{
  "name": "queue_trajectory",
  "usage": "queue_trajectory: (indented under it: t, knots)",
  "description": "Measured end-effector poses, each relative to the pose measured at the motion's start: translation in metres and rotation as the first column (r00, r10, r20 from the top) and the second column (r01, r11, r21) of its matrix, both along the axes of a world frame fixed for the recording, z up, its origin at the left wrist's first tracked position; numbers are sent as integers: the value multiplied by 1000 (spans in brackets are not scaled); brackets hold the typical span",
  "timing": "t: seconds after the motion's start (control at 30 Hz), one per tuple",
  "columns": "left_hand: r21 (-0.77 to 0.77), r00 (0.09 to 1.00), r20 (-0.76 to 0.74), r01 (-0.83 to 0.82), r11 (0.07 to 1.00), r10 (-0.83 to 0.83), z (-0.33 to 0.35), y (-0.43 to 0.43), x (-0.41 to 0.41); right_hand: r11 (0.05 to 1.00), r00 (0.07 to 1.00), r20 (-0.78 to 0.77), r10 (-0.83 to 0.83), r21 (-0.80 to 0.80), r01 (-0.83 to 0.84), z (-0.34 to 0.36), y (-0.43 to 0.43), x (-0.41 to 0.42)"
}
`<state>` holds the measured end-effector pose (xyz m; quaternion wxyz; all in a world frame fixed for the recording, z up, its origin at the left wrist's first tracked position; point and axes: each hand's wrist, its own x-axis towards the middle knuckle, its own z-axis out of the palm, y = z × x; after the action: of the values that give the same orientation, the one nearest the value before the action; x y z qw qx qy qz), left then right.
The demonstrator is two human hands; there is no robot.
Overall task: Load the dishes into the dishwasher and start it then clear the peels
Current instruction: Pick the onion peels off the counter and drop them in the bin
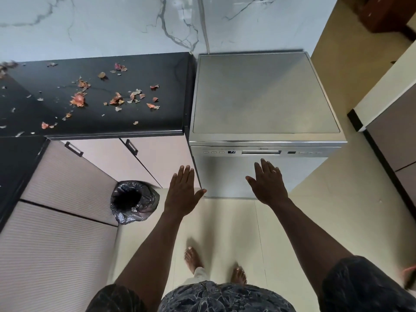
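- Hovering low in the head view are two bare hands: the left hand [183, 192] and the right hand [269, 183], both with fingers straight, holding nothing (contact with the door cannot be told).
- One silver, box-shaped steel dishwasher [265, 93] stands closed before them, its small display [231, 152] reading P2.
- Reddish-brown papery peels [117, 99], too many to count, lie scattered on one black stone countertop [157, 113] to its left.
- One round bin lined with black plastic [134, 200] stands on the floor.

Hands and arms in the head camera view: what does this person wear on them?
The left hand wears nothing. The right hand has a thin ring on one finger. Both forearms are uncovered; short sleeves of dark blue-grey cloth with a pale crackled print end near the elbows.
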<state>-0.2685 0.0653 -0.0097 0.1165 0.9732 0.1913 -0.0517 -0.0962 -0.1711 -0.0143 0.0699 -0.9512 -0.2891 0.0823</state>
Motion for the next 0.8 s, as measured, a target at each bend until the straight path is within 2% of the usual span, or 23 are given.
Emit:
queue_trajectory:
  t: [0.53,0.8]
  knots:
    - [-34,990,68,-120,992,123,2,99,-26,994,993,52,111,17,-112,19,129,-4]
    - [-60,974,114,-192,980,197,7,158,-48,980,982,78,175,85,-181,29,205,-15]
